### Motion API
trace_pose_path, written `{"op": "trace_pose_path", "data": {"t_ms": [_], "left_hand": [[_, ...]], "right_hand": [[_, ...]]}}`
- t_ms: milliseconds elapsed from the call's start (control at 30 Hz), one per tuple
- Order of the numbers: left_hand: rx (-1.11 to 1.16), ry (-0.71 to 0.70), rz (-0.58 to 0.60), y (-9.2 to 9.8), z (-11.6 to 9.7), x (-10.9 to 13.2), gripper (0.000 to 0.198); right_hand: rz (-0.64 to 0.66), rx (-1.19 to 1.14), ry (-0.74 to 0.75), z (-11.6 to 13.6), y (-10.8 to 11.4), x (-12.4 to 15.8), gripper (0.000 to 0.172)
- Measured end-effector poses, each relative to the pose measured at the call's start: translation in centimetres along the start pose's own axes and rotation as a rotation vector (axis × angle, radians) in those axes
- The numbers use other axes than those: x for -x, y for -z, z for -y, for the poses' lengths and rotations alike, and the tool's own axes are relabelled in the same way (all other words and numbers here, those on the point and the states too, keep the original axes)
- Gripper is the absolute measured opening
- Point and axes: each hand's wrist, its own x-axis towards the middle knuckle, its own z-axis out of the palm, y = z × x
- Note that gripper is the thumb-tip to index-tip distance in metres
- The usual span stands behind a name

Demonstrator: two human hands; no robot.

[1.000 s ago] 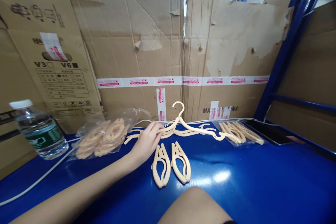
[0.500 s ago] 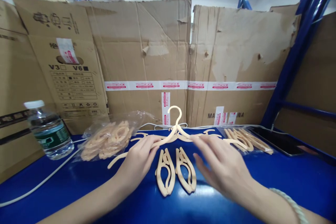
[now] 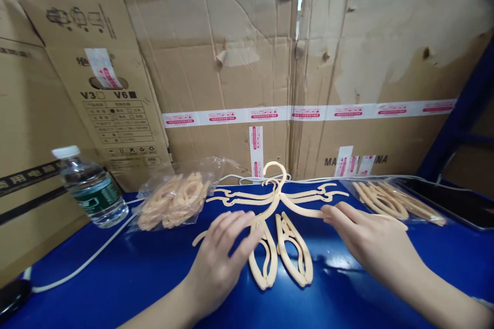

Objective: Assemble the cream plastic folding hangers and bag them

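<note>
A cream folding hanger (image 3: pixel 303 211) stands unfolded, its hook up and its arms spread to both sides. My right hand (image 3: pixel 370 236) pinches the hanger's right arm. At the left arm my left hand (image 3: pixel 226 254) has its fingers stretched and its thumb apart, partly covering that arm. Two folded hangers lie in front: a left one (image 3: pixel 272 262), its upper end partly behind my left thumb, and a right one (image 3: pixel 304 262). Behind the unfolded hanger, further opened hangers (image 3: pixel 247 199) lie flat, overlapping each other.
A clear plastic bag (image 3: pixel 173 200) of folded hangers and a water bottle (image 3: pixel 92 190) are at the left. Another bagged set of hangers (image 3: pixel 386 200) and a dark flat device (image 3: pixel 459 205) are at the right. Cardboard sheets (image 3: pixel 231 77) wall the back of the blue tabletop (image 3: pixel 293 313).
My left hand has loosened from the hanger's left arm, its fingers now spread. My right hand has closed on the right arm. The view has tilted down and shifted left.
</note>
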Motion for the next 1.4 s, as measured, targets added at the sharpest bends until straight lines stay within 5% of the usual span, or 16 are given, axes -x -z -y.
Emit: {"op": "trace_pose_path", "data": {"t_ms": [100, 233, 300, 367, 533, 667, 800, 967, 1133, 1233, 1400], "left_hand": [[0.261, 0.065, 0.040, -0.1, -1.2, 0.3, 0.054], [0.642, 0.697, 0.042, -1.2, -0.9, 0.4, 0.026], [0.841, 1.028, -0.031, -1.9, -0.1, 0.5, 0.037], [0.989, 1.168, -0.058, -2.3, 0.5, 0.7, 0.053], [0.944, 0.988, -0.028, -1.8, 0.5, 0.7, 0.069], [0.814, 0.773, 0.185, -1.1, 0.3, 0.3, 0.038], [0.850, 0.899, 0.193, -0.8, 0.7, -0.2, 0.032], [0.894, 0.982, 0.169, -0.5, 0.6, -0.7, 0.038], [0.925, 1.066, 0.169, -0.3, 0.3, -0.9, 0.042], [0.933, 1.082, 0.151, -0.5, 0.5, -0.7, 0.043], [0.974, 1.116, 0.099, -0.8, 0.8, -0.4, 0.045]], "right_hand": [[-0.010, -0.030, -0.072, -0.5, -0.6, 0.2, 0.035], [0.007, -0.096, -0.134, -1.3, -1.5, 0.5, 0.036], [0.020, -0.111, -0.140, -1.5, -1.8, 0.6, 0.037], [0.051, -0.116, -0.126, -1.5, -2.0, 0.7, 0.038], [0.125, -0.151, -0.048, -0.4, -1.8, 0.7, 0.039], [0.109, -0.135, 0.022, 0.3, -1.6, 0.6, 0.037], [0.090, -0.059, 0.071, 0.2, -1.6, 1.0, 0.027], [0.120, 0.054, 0.073, 0.2, -1.3, 1.1, 0.043], [0.117, 0.058, 0.046, 0.5, -1.0, 0.7, 0.039], [0.116, -0.108, 0.012, 0.8, -1.4, 0.8, 0.032], [0.145, -0.707, -0.251, 1.3, -2.1, 1.1, 0.020]]}}
